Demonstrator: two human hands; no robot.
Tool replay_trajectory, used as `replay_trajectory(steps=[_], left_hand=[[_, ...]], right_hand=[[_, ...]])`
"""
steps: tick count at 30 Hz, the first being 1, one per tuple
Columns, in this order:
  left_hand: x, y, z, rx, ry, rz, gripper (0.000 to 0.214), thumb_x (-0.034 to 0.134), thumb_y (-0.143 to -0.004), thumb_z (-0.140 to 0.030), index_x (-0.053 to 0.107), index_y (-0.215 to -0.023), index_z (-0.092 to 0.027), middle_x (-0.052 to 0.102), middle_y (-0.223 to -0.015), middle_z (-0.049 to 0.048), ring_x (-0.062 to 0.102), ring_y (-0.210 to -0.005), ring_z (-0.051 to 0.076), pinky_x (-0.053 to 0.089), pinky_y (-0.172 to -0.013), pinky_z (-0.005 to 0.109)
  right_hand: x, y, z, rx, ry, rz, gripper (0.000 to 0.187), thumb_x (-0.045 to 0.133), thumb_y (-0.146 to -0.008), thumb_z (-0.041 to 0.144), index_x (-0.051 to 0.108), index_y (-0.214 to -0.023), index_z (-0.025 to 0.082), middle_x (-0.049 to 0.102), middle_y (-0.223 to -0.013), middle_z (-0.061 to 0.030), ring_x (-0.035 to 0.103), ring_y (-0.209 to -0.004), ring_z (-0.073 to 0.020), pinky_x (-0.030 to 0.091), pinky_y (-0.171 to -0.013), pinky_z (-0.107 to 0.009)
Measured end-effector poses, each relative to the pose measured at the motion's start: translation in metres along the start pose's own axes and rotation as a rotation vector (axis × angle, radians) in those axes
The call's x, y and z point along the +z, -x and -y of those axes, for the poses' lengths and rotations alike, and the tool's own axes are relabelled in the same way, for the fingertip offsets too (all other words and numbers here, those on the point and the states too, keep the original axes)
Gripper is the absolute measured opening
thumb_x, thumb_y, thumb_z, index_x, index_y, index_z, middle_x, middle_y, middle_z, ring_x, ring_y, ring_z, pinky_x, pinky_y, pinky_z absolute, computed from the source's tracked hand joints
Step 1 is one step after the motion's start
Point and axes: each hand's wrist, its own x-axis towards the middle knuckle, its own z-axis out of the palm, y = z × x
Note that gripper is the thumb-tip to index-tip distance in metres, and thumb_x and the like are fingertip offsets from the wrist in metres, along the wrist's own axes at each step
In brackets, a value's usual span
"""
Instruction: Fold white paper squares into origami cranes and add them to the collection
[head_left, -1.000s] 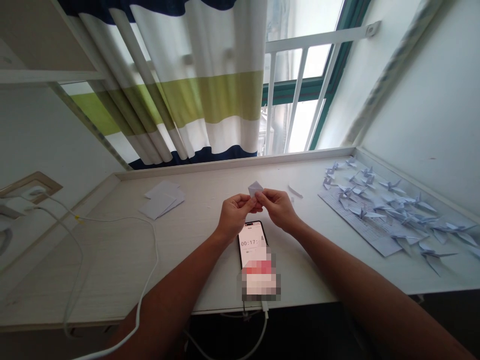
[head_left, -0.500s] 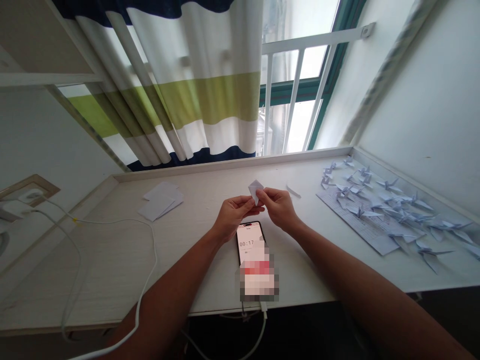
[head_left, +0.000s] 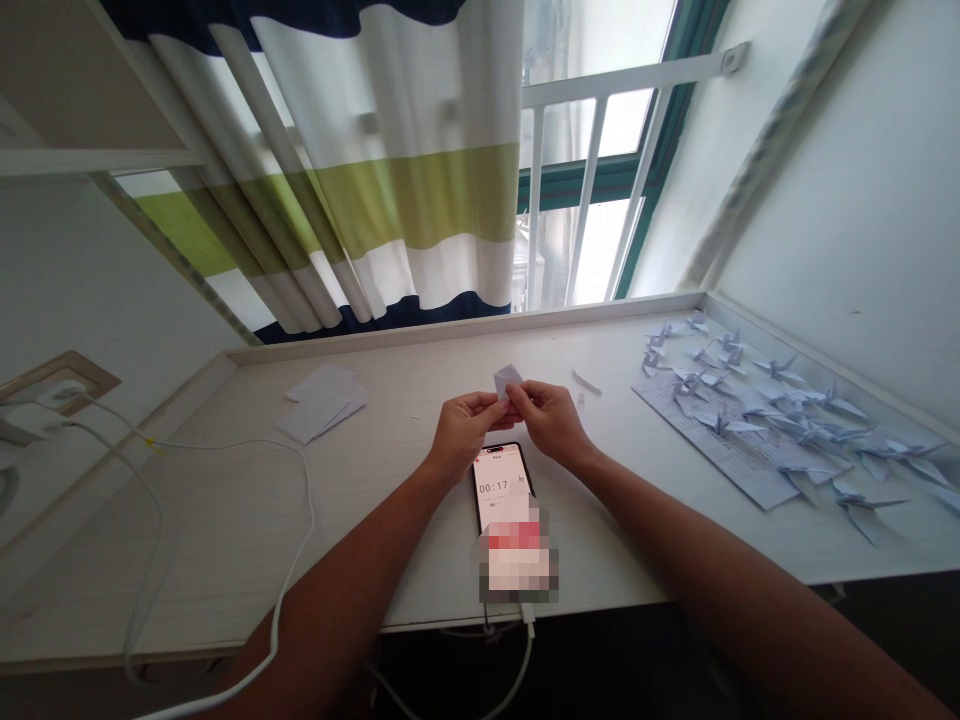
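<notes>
A small piece of folded white paper (head_left: 508,375) is held up between my two hands, just above the far end of the phone. My left hand (head_left: 466,428) pinches its lower left part, fingers closed. On its right side my right hand (head_left: 553,415) grips it between thumb and fingers. The lower part of the paper is hidden behind my fingertips. Below my hands lies a phone (head_left: 501,490) with a lit screen reading 00:17; its lower half is blurred out.
Several folded paper cranes (head_left: 780,370) cover the right side of the desk, some on a printed sheet (head_left: 772,490). Flat paper pieces (head_left: 319,410) lie at the left. A curved paper strip (head_left: 586,382) is beyond my right hand. A white cable (head_left: 309,500) crosses my left forearm.
The folded paper has tilted and sits slightly lower and further left in my fingers, with less of it showing. My right hand has shifted a little; both hands keep their hold.
</notes>
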Motion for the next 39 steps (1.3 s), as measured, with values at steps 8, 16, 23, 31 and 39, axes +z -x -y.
replay_trajectory(steps=[8,16,23,31,39], left_hand=[[-0.002,-0.003,0.0,0.009,0.011,-0.013,0.038,0.09,-0.066,-0.041,0.074,-0.084,-0.011,0.077,-0.077,0.0101,0.076,-0.076,0.024,0.057,-0.078,0.037],[-0.008,-0.006,0.006,0.026,-0.109,-0.011,0.041,0.079,-0.078,-0.052,0.072,-0.084,-0.012,0.076,-0.074,0.009,0.074,-0.071,0.022,0.057,-0.074,0.037],[-0.009,-0.005,0.006,0.172,-0.245,-0.009,0.04,0.073,-0.083,-0.054,0.072,-0.085,-0.014,0.075,-0.073,0.0076,0.074,-0.073,0.021,0.057,-0.074,0.034],[-0.012,-0.007,0.008,0.198,-0.263,-0.072,0.037,0.075,-0.082,-0.051,0.072,-0.082,-0.015,0.074,-0.07,0.0073,0.074,-0.071,0.021,0.056,-0.076,0.034],[-0.016,-0.007,0.008,0.399,-0.583,-0.161,0.036,0.077,-0.082,-0.04,0.066,-0.109,-0.019,0.074,-0.091,0.0054,0.073,-0.076,0.018,0.058,-0.07,0.029]], right_hand=[[0.002,0.002,0.005,-0.034,0.051,-0.008,0.035,0.061,-0.093,0.047,0.071,-0.076,0.018,0.075,-0.074,-0.0063,0.066,-0.067,-0.0193,0.052,-0.066,-0.032],[0.003,0.003,0.006,-0.037,0.116,0.013,0.039,0.057,-0.094,0.047,0.067,-0.071,0.018,0.071,-0.067,-0.0051,0.062,-0.063,-0.017,0.048,-0.061,-0.029],[0.001,-0.002,0.002,-0.042,-0.034,-0.027,0.035,0.066,-0.089,0.047,0.067,-0.107,0.017,0.068,-0.08,-0.003,0.064,-0.067,-0.0161,0.053,-0.061,-0.029],[-0.004,-0.002,0.005,-0.099,0.014,0.06,0.026,0.066,-0.091,0.035,0.069,-0.112,0.02,0.073,-0.088,-0.0055,0.074,-0.077,-0.0202,0.059,-0.076,-0.036],[-0.004,-0.006,-0.004,-0.006,-0.146,0.08,0.032,0.075,-0.083,0.045,0.071,-0.097,0.017,0.076,-0.089,-0.0095,0.073,-0.082,-0.0232,0.06,-0.079,-0.041]])
